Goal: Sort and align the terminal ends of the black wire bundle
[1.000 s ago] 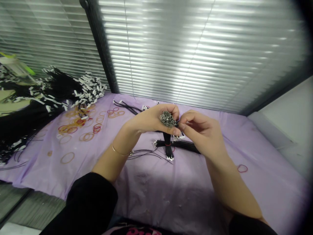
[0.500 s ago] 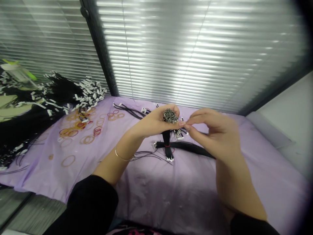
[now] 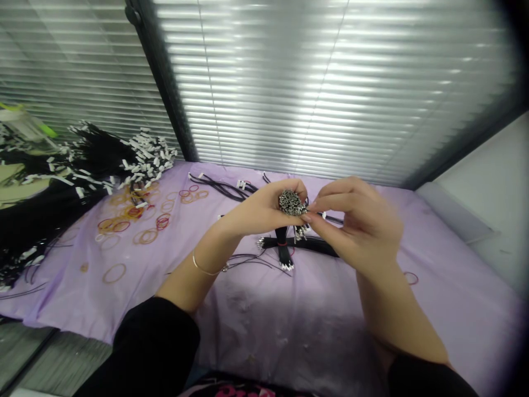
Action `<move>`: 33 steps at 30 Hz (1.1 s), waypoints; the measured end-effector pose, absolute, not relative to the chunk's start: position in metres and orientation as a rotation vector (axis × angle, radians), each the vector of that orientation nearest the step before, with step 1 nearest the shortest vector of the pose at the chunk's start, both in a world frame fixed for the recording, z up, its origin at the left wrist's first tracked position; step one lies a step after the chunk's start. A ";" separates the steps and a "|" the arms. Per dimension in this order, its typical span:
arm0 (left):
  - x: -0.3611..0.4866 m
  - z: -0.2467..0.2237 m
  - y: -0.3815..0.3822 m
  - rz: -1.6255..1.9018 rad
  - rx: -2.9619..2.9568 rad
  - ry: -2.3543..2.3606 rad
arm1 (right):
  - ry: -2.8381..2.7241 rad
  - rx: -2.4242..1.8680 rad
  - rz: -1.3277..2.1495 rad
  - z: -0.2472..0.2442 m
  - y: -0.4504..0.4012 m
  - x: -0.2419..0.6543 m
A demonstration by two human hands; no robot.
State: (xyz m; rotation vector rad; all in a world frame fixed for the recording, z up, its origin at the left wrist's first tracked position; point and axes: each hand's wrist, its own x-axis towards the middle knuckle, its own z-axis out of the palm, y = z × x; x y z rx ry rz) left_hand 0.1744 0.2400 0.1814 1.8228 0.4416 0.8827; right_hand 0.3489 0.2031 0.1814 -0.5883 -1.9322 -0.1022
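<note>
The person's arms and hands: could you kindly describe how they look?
The left hand and right hand wear no gloves. The left sleeve and right sleeve are black and stop short of the wrists. A thin, metallic-looking bracelet with a small bead-like detail circles the left arm; none shows on the right arm.

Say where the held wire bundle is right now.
In the head view, the wire bundle is just right of centre, gripped by the left hand, with the right hand at its right side.
</note>
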 end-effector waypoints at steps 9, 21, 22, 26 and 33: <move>0.174 0.180 0.241 0.866 1.833 0.463 | -1.974 -0.466 -0.301 0.180 0.206 0.351; 0.173 0.183 0.240 0.849 1.858 0.509 | -1.945 -0.439 -0.344 0.174 0.206 0.353; 0.173 0.183 0.240 0.851 1.866 0.507 | -1.943 -0.436 -0.341 0.175 0.206 0.353; 0.173 0.183 0.240 0.864 1.889 0.495 | -1.934 -0.428 -0.304 0.176 0.207 0.352; 0.172 0.181 0.241 0.852 1.885 0.468 | -2.002 -0.420 -0.292 0.177 0.206 0.355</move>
